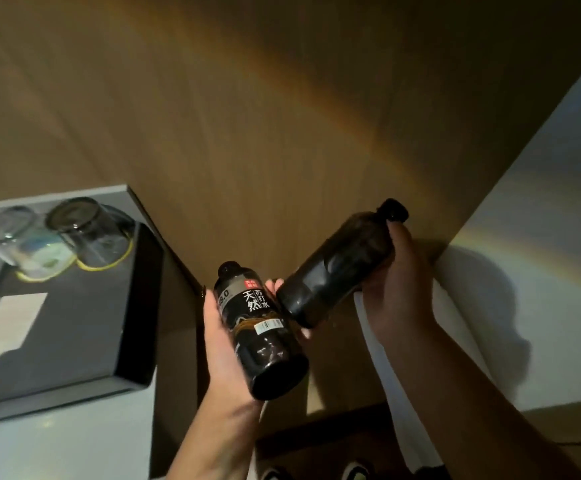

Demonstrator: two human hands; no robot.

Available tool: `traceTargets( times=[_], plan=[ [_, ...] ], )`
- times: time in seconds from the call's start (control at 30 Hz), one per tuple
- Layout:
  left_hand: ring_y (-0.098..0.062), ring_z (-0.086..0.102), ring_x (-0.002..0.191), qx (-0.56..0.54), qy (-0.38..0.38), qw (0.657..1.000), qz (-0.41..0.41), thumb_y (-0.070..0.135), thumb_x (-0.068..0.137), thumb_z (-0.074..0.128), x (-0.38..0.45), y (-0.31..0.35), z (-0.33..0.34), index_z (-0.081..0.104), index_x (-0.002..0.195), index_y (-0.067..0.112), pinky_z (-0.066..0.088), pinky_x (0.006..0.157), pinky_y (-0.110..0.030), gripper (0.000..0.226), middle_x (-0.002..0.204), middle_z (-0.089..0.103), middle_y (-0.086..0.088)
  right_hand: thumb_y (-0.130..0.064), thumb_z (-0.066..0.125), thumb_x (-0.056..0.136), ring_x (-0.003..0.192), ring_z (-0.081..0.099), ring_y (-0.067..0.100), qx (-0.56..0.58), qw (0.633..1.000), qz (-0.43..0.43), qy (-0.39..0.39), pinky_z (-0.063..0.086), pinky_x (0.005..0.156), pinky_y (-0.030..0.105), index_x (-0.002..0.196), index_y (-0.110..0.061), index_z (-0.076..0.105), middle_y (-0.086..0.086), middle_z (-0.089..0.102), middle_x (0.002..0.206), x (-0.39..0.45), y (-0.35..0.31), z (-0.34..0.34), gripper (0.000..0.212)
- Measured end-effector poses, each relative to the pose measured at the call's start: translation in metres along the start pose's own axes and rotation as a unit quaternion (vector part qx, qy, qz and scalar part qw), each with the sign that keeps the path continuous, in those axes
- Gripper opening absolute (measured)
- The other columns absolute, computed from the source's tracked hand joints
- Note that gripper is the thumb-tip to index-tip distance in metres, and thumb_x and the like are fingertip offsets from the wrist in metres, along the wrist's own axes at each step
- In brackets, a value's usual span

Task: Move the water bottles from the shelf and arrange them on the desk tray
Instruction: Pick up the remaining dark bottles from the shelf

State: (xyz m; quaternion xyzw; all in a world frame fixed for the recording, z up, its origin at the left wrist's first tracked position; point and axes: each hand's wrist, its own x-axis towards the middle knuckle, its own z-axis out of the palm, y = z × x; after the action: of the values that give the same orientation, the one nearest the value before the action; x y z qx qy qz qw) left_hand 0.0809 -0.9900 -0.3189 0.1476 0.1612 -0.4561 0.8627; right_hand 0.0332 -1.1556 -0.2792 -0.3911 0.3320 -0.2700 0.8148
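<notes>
While its label reads 天然 and 苏打水, the labelled bottle sits clasped in the left hand, right of the tray; the right hand wraps the plain bottle, farther right.

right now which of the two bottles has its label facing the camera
The bottle in the left hand: this left bottle shows white characters and a barcode. The right bottle, held in the right hand, shows only plain dark plastic.
</notes>
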Motion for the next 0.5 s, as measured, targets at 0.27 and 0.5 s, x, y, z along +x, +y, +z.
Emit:
traceTargets(
  times=[0.27,0.5],
  plan=[
    [-0.022,0.067,0.072,0.001,0.079,0.995,0.055,0.064,0.072,0.059,-0.056,-0.019,0.035,0.074,0.082,0.003,0.037,0.108,-0.047,0.064,0.079,0.069,-0.01,-0.051,0.082,0.04,0.091,0.067,0.032,-0.059,0.994,0.096,0.011,0.056,0.078,0.049,0.119,-0.026,0.055,0.011,0.064,0.11,-0.025,0.014,0.014,0.087],
    [-0.032,0.07,0.084,0.051,0.115,0.99,0.066,0.066,0.07,0.062,-0.089,-0.024,0.029,0.069,0.092,-0.001,0.039,0.103,-0.055,0.071,0.083,0.069,-0.015,-0.045,0.077,0.067,0.084,0.065,0.034,-0.012,0.939,0.338,-0.059,0.053,0.084,0.049,0.108,-0.009,0.063,0.018,0.066,0.094,-0.039,0.024,-0.021,0.056]
  ],
)
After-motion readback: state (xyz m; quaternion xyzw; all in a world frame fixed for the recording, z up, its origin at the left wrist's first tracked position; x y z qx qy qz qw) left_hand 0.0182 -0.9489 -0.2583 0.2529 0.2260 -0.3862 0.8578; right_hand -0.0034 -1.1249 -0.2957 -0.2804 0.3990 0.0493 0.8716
